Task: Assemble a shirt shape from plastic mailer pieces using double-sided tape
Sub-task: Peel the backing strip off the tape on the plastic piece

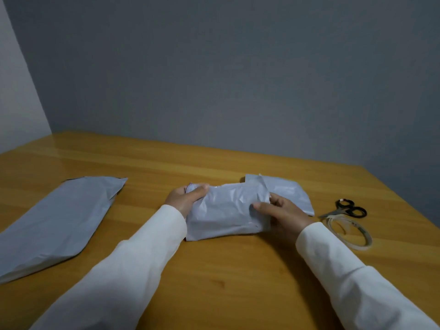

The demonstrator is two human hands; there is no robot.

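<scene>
Grey mailer piece [226, 210] sits btwn my hands on the table [238, 270]: left hand [185, 197] grips its left end, right hand [282, 210] pinches its right edge.

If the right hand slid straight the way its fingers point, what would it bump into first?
The right hand points left across the grey mailer piece it grips. Going straight on, it would probably reach the left hand holding the other end, though depth is hard to judge.
</scene>
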